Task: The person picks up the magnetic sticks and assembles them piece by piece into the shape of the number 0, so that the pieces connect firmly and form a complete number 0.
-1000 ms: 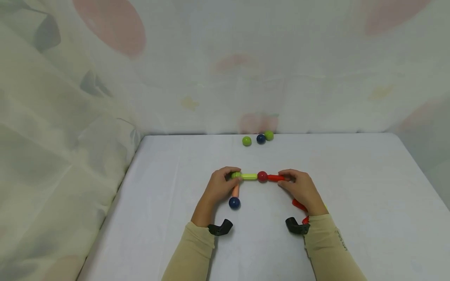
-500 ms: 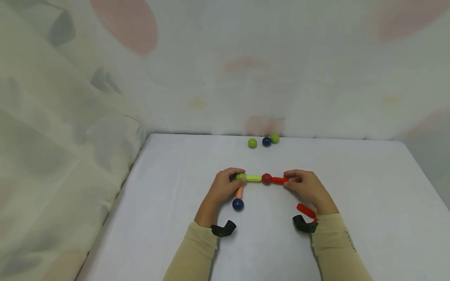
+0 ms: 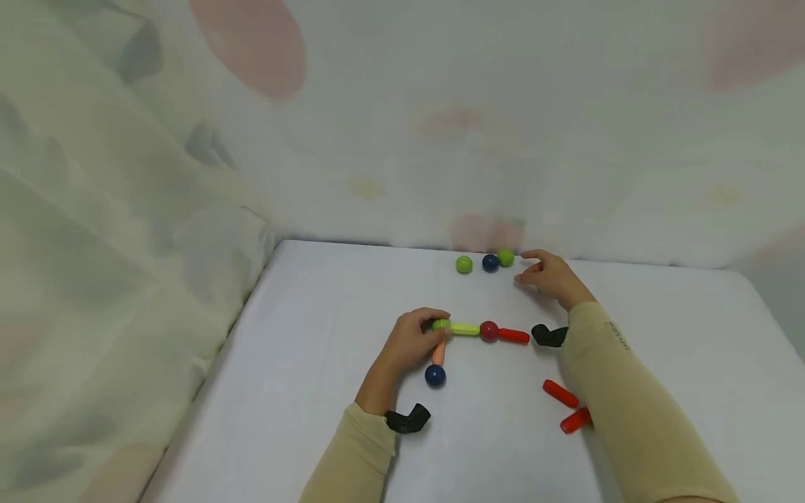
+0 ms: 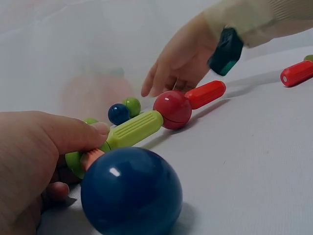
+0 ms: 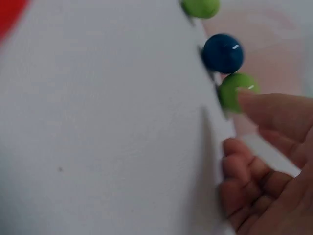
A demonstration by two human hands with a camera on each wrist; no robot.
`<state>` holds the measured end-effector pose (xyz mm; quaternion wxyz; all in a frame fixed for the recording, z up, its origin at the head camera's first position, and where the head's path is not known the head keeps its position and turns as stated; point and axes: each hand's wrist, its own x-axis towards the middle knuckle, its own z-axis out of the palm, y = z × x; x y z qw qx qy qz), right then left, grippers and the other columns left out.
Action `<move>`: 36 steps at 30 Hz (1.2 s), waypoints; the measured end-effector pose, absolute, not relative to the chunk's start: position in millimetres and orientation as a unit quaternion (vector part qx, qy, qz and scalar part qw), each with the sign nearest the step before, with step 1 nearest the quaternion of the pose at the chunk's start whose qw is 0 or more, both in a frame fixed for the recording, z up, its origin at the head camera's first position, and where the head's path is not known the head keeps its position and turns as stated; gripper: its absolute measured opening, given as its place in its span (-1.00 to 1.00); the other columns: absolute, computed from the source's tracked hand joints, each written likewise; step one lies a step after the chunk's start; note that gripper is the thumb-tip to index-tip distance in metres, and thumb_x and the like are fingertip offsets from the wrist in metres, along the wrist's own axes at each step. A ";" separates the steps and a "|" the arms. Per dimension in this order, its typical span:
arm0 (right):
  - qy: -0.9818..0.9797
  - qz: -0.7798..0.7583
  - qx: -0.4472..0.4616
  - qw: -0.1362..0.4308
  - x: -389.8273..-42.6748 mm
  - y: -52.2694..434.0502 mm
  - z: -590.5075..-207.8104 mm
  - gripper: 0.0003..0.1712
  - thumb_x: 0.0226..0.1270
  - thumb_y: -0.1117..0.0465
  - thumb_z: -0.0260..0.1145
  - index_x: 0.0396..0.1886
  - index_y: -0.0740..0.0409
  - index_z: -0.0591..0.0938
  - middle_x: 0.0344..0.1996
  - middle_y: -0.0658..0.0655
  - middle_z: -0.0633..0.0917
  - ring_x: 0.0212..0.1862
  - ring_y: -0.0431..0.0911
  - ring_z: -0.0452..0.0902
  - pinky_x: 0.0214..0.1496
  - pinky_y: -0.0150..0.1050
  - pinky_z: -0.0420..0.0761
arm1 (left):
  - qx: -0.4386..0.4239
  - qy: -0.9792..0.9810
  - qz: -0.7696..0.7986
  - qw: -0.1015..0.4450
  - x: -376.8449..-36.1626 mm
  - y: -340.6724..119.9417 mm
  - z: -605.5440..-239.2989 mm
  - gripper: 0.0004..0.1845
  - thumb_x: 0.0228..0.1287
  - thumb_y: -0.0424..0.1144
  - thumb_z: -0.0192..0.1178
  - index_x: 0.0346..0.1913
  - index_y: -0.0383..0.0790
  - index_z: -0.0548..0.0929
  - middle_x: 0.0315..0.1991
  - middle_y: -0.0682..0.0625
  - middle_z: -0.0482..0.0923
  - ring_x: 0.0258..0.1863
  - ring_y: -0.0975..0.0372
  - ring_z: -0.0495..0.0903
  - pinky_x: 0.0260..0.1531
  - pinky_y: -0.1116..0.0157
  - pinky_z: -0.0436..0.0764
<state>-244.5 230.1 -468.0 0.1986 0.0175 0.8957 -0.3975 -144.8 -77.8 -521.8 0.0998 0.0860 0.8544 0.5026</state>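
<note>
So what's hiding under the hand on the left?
Under the left hand peeks a green ball joined to an orange stick. Its fingers cover the rest of that joint.

The left hand [image 3: 411, 344] covers the left end of the green ball [image 3: 441, 324] it grips, and hides the upper end of the orange rod [image 3: 439, 353]. The right sleeve [image 3: 635, 412] hides one end of a red rod [image 3: 575, 420] (near the table's [image 3: 327, 391] front edge). The right wrist view is blurred.

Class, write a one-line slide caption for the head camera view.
Left hand grips the rod-and-ball chain while the right hand reaches toward the green ball at the table's far edge.
</note>
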 end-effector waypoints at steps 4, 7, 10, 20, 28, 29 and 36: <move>0.887 -0.425 0.028 0.177 -254.0 233.7 -476.1 -0.18 0.34 -0.02 0.34 0.50 0.04 0.23 0.05 0.25 0.53 0.09 0.12 0.37 0.16 -0.01 0.39 | 0.094 0.853 0.505 0.096 -142.8 -73.8 -521.3 -0.70 0.24 -0.07 0.33 0.04 0.08 0.70 0.08 0.13 0.62 0.11 0.25 0.54 0.18 0.14 0.50; 0.888 -0.428 0.018 0.166 -257.5 231.8 -477.3 -0.17 0.31 -0.04 0.36 0.48 0.04 0.26 0.00 0.25 0.53 0.08 0.11 0.36 0.17 -0.02 0.38 | 0.095 0.853 0.504 0.094 -142.0 -72.8 -520.7 -0.71 0.24 -0.07 0.34 0.03 0.10 0.71 0.06 0.14 0.63 0.08 0.27 0.54 0.16 0.15 0.51; 0.893 -0.420 0.006 0.164 -259.8 228.5 -477.2 -0.18 0.28 -0.06 0.38 0.46 0.04 0.30 -0.01 0.25 0.52 0.07 0.12 0.35 0.14 -0.03 0.38 | 0.100 0.852 0.505 0.093 -141.2 -72.6 -520.2 -0.71 0.24 -0.07 0.33 0.03 0.08 0.71 0.06 0.14 0.63 0.09 0.26 0.54 0.17 0.14 0.50; 0.917 -0.369 -0.016 0.152 -259.2 227.6 -476.5 -0.37 0.33 -0.03 0.33 0.35 0.03 0.43 0.04 0.26 0.50 0.06 0.13 0.35 0.07 -0.01 0.42 | 0.108 0.851 0.505 0.097 -139.5 -70.5 -519.9 -0.70 0.24 -0.06 0.34 0.04 0.09 0.70 0.06 0.15 0.63 0.07 0.27 0.55 0.15 0.15 0.52; 0.908 -0.371 0.027 0.191 -231.3 248.7 -471.5 -0.30 0.31 -0.16 0.31 0.28 0.17 0.46 0.13 0.27 0.48 0.15 0.14 0.31 0.24 0.09 0.38 | 0.112 0.854 0.499 0.094 -146.1 -75.1 -517.9 -0.68 0.24 -0.06 0.34 0.06 0.07 0.70 0.04 0.15 0.63 -0.01 0.27 0.54 0.07 0.18 0.54; 0.906 -0.373 0.029 0.197 -226.2 250.7 -471.4 -0.31 0.30 -0.16 0.32 0.27 0.16 0.47 0.12 0.26 0.48 0.14 0.13 0.31 0.22 0.07 0.39 | 0.111 0.855 0.499 0.092 -147.4 -76.7 -517.5 -0.68 0.24 -0.07 0.34 0.06 0.06 0.70 0.04 0.15 0.63 -0.01 0.27 0.54 0.07 0.19 0.54; 0.892 -0.391 0.039 0.223 -179.2 250.7 -470.2 -0.32 0.19 -0.13 0.42 0.22 0.10 0.53 0.03 0.19 0.51 0.07 0.07 0.34 0.02 -0.12 0.44 | 0.094 0.860 0.494 0.085 -157.0 -86.6 -517.9 -0.67 0.23 -0.06 0.35 0.06 0.11 0.69 0.06 0.16 0.62 0.02 0.28 0.54 0.10 0.17 0.55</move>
